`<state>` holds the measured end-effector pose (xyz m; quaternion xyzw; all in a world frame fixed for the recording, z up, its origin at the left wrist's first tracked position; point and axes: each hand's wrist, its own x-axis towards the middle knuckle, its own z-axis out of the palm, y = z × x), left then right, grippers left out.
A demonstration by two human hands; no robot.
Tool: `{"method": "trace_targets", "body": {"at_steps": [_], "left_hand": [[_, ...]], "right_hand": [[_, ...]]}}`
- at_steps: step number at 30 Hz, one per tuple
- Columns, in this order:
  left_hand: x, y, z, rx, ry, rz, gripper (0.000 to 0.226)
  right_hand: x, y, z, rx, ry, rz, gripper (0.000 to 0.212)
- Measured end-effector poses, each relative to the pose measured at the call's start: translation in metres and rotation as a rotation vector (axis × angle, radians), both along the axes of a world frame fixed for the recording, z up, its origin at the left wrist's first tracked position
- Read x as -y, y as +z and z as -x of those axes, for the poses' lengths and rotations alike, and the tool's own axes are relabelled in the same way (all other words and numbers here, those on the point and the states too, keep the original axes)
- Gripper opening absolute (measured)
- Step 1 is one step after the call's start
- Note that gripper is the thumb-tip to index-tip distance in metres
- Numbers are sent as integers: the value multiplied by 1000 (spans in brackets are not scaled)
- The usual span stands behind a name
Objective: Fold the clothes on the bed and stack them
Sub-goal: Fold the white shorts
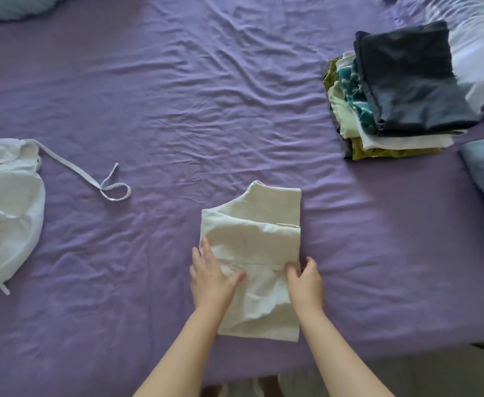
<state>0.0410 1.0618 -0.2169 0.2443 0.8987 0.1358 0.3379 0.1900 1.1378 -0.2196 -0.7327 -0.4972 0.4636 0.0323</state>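
- The cream garment (253, 253) lies on the bed (177, 110) close to its near edge, right in front of the person, already narrowed into a long strip with one layer doubled over its far half
- The left hand (212, 277) rests on the garment's left side, fingers spread and straight, palm down; I judge it is pinning the cloth flat so the layers do not slide while the other side is worked
- The right hand (304, 277) is at the garment's right edge with its fingers curled onto the cloth, pinching the edge near the cross seam; probably it is squaring that edge or getting a hold for the next fold
- The near end of the garment is creased and puffed, so it seems to need smoothing before it can sit flat
- The stack of folded clothes (392, 96) stands well apart on the far right of the bed, a dark navy piece on top with teal, pale green, white and olive layers below; it is kept out of the folding space yet within reach, so the cream piece should go there once done
- A white garment (5, 210) lies crumpled at the left edge, its tie strap (91, 179) trailing loose across the sheet; it looks not yet folded, so work remains
- Pale blue pillows show at the far left corner and at the right edge
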Motion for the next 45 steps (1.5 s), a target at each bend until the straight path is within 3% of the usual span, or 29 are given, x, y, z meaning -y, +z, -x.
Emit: {"method": "trace_targets", "body": {"at_steps": [2,4,6,8,12,18,25,35,40,45], "left_hand": [[-5,5,8,152,304,-77,109],[-8,13,18,394,524,-141,84],[-8,26,21,617,626,-212,50],[-9,46,17,747,670,-285,41],[-17,91,9,1021,604,-396,50],[-49,159,-12,1326,184,-375,68],[-121,222,-72,1245,-61,-357,79],[-277,286,-239,1273,-206,-574,74],[-343,272,-339,1308,-122,-580,71],[-381,226,-410,1255,3,-540,69]], "right_hand": [[-6,3,-2,-11,33,62,39],[-11,11,-8,-117,40,52,23],[-17,25,-15,-215,63,0,19],[-23,45,-23,-270,77,-52,15],[-44,95,-42,-309,87,-159,10],[-78,168,-89,-234,78,-312,8],[-124,249,-166,-165,-1,-475,21],[-272,326,-330,-94,-29,-720,23],[-349,318,-421,-84,-32,-703,28],[-403,269,-481,-65,33,-598,21]]}}
